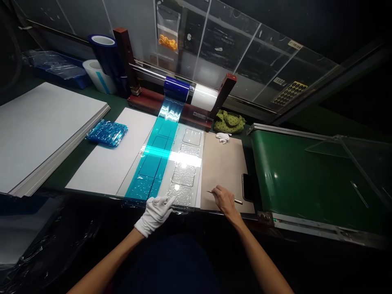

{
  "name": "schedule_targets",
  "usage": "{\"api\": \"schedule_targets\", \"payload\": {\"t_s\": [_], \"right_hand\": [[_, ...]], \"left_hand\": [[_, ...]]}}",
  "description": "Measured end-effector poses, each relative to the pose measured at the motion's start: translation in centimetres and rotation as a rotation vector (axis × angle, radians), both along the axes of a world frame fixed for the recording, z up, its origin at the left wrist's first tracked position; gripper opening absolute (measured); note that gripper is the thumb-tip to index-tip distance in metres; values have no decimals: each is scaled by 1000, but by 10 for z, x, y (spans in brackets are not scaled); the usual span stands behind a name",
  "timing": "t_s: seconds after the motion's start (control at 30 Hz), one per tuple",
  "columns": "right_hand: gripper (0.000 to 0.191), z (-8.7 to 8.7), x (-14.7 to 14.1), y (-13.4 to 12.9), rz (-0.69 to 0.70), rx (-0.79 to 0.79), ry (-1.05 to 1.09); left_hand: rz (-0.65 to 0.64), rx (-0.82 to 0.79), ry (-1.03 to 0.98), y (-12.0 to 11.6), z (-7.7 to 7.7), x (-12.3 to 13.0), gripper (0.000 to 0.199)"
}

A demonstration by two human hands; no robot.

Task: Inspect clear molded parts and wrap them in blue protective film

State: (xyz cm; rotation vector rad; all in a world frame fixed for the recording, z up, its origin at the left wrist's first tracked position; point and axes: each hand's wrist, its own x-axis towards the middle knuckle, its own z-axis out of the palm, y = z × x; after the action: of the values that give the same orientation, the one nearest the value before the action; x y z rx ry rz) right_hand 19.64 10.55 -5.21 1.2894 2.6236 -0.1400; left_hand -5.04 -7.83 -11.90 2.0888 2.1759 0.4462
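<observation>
Right hand (pixel 224 200) clamps a slim tool (pixel 238 201), tip leftward, long axis crosswise; gloved left hand (pixel 155 213), can't tell its grip!

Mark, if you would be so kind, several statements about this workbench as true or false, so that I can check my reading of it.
1. The left hand wears a white glove. True.
2. The right hand holds the black smartphone. False: it holds a slim, pointed tool; the phone lies at the right edge of the brown board.
3. Blue film runs from its roll down over the clear sheet. True.
4. The green dotted pouch lies to the left of the wooden roll stand. False: it lies at the stand's right end.
5. Orange pieces show inside a clear bag. True.
</observation>
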Motion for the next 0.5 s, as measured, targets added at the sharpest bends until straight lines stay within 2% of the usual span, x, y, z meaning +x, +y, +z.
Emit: {"api": "schedule_targets", "payload": {"t_s": [0.13,0.27,0.37,0.43,0.5], "right_hand": [[20,10,13,-16,-165,-14,237],[19,12,12,-27,-326,-124,557],[24,12,5,-34,-436,-286,689],[26,12,-1,-39,-486,-377,714],[27,12,-9,-44,-509,-406,697]], "left_hand": [[0,24,-16,8,22,-1,32],[41,33,-71,36,56,-18,30],[36,21,-153,66,86,-60,17],[44,-3,-217,86,101,-98,23],[63,-45,-283,105,110,-135,28]]}}
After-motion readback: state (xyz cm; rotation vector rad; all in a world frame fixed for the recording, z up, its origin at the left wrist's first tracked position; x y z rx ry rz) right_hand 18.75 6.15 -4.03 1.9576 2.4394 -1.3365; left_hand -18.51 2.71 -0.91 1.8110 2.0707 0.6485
